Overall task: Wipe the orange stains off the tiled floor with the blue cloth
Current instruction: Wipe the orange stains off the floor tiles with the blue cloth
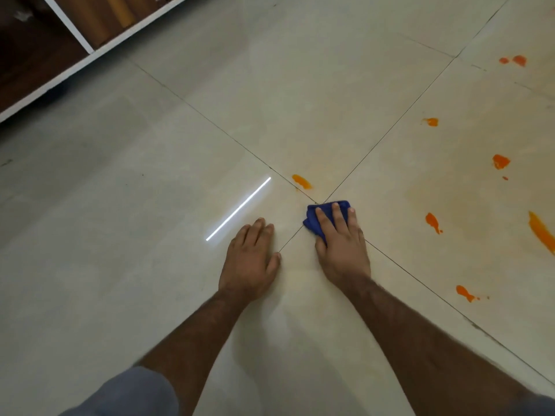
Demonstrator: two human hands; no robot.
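My right hand presses the folded blue cloth flat on the pale tiled floor, right where four tiles meet. An orange stain lies just beyond the cloth, up and to the left. Several more orange stains dot the tiles on the right, among them a stain near my right hand, a long smear at the frame edge and a blob farther off. My left hand rests palm down on the floor beside the right one, fingers together, holding nothing.
A wooden cabinet with a white frame stands at the top left, its base running along the floor. A bright strip of reflected light lies on the tile in front of my left hand. Faint yellowish smearing tints the right-hand tiles.
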